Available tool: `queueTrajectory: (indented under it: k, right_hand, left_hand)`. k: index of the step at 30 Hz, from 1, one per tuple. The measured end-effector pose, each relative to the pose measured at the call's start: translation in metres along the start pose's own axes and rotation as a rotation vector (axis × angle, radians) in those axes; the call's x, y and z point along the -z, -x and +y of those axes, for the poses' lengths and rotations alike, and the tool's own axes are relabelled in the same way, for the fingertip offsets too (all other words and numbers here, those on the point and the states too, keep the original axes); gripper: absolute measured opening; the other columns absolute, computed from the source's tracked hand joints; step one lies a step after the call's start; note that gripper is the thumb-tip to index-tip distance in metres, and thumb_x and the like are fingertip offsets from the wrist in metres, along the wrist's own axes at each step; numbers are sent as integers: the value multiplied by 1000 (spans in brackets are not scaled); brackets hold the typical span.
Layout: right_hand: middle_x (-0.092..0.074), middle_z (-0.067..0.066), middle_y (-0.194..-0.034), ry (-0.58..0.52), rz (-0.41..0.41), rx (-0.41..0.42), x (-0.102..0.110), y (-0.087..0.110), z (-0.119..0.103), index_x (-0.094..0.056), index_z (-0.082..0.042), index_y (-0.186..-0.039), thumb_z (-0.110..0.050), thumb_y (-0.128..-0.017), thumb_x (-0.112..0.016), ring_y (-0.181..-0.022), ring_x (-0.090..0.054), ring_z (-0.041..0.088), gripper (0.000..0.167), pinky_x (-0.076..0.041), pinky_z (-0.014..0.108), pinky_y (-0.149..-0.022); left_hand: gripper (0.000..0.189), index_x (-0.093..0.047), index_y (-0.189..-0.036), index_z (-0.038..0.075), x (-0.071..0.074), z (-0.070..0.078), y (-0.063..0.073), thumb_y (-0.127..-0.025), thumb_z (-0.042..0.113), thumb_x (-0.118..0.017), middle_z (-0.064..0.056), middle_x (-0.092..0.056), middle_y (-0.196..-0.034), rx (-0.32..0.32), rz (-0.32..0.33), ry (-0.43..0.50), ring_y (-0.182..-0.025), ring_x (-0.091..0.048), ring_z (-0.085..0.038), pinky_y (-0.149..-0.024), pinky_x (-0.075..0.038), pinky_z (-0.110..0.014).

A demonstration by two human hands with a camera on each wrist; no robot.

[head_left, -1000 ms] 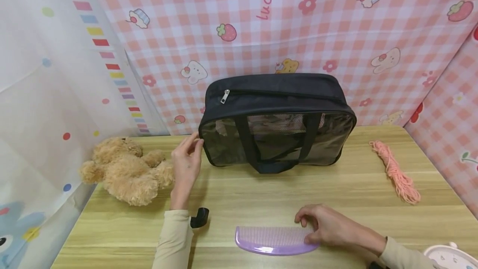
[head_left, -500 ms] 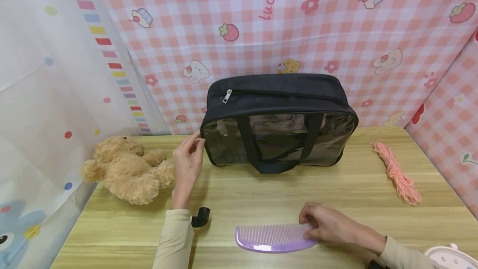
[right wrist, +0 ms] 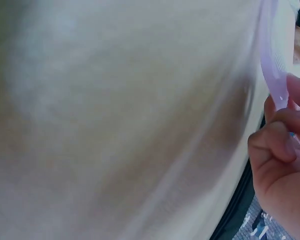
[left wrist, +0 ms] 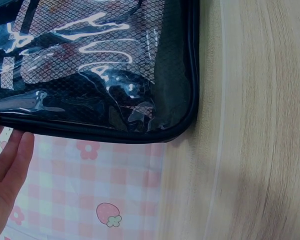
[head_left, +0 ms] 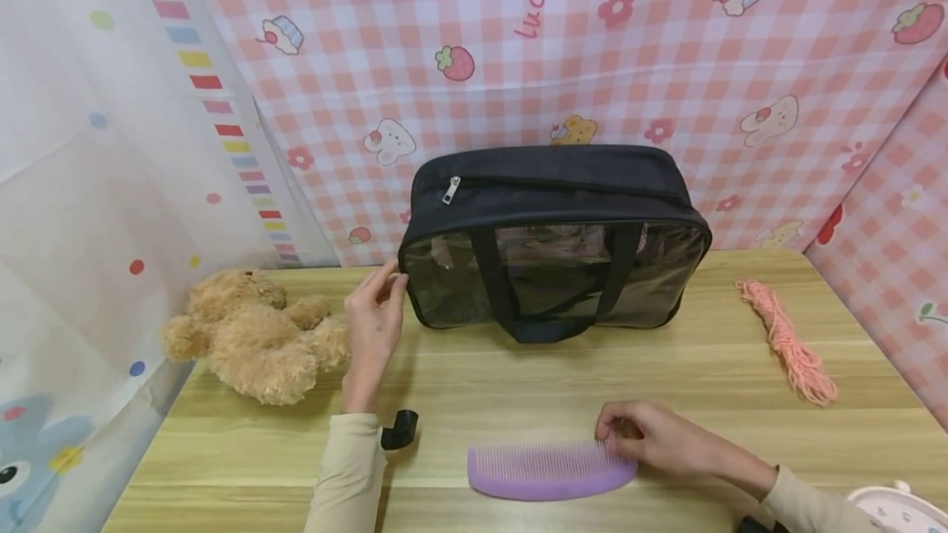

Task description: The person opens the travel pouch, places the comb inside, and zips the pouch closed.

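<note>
A black travel bag (head_left: 548,187) with clear front panels, handles and a zipper stands upright at the back of the table. My left hand (head_left: 374,319) is at its left side, pinching the edge between thumb and fingers. In the left wrist view, the fingers (left wrist: 12,160) reach behind the black piping. Near the front, my right hand (head_left: 659,438) pinches the right end of a purple comb (head_left: 551,484), teeth facing away from me. The right wrist view has the comb (right wrist: 274,65) between thumb and fingers, its far part cut off by the frame.
A tan plush bear (head_left: 259,344) lies left of my left hand. A pink yarn bundle (head_left: 788,344) is at the right, and part of a white dish-like item (head_left: 896,508) shows at the lower right. A checked cloth (head_left: 518,39) hangs behind the bag.
My right hand's fingers have come together on the comb's end. The comb has tilted slightly, its teeth rising a little in view. The left hand and bag stay in place.
</note>
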State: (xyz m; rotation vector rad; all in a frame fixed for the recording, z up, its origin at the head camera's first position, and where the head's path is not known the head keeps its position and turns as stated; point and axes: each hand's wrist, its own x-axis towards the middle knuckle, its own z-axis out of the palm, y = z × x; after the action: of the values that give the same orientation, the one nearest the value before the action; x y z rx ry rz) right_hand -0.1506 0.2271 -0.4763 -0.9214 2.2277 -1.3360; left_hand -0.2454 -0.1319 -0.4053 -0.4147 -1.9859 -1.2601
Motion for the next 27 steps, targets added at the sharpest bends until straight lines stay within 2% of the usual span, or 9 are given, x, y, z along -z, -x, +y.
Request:
queueTrajectory:
  k: [2, 4, 8, 11, 13, 21, 27]
  right_hand:
    - [-61, -1, -85, -35, -6, 21, 4, -1, 0, -63, -10, -95, -7, -94, -59, -71, -51, 1, 6, -49, 22, -58]
    - [-62, 0, -86, -61, -10, 41, 8, -2, -1, -64, -7, -96, -6, -95, -57, -72, -51, 1, 7, -49, 22, -58]
    - [-62, 2, -85, -67, 18, 67, 15, -3, -5, -65, -4, -95, -3, -93, -57, -72, -50, 1, 8, -49, 22, -58]
    - [-63, 3, -83, -52, 51, 83, 19, -3, -7, -65, -3, -94, 0, -92, -57, -71, -51, 1, 9, -49, 22, -57]
    - [-63, 5, -82, -39, 71, 88, 21, -3, -8, -65, -3, -93, 1, -92, -58, -70, -51, 1, 9, -49, 22, -56]
    - [-62, 9, -82, -26, 141, 85, 33, -4, -19, -64, 0, -93, 1, -92, -57, -68, -50, 2, 7, -47, 22, -54]
    - [-62, 4, -81, 71, 219, 96, 50, -2, -32, -65, -2, -92, 4, -91, -58, -65, -48, 1, 10, -45, 22, -51]
  left_hand:
    - [22, -67, -108, -10, 1, 8, -1, -87, -12, -60, -23, -66, -94, -5, 0, -2, -76, -66, -36, -67, -57, -37]
    - [22, -67, -108, -11, 1, 9, -1, -87, -12, -60, -23, -66, -94, -11, 3, -1, -75, -66, -36, -67, -57, -36]
    - [21, -68, -109, -8, -2, -9, 1, -88, -9, -61, -20, -67, -96, -5, 2, -9, -76, -67, -32, -66, -57, -40]
    - [22, -69, -111, -3, -4, -25, 4, -90, -3, -62, -16, -68, -97, 6, 1, -10, -77, -68, -28, -68, -57, -36]
    - [22, -69, -112, -1, -4, -28, 4, -91, 0, -62, -14, -69, -98, 15, -5, -11, -78, -68, -26, -69, -57, -30]
    - [23, -69, -114, 1, -2, -28, 5, -93, 6, -61, -12, -69, -98, 22, -14, -9, -79, -68, -23, -72, -55, -22]
    - [22, -69, -112, 0, -3, -27, 5, -91, 2, -62, -14, -68, -98, 21, -6, -10, -79, -68, -25, -71, -57, -31]
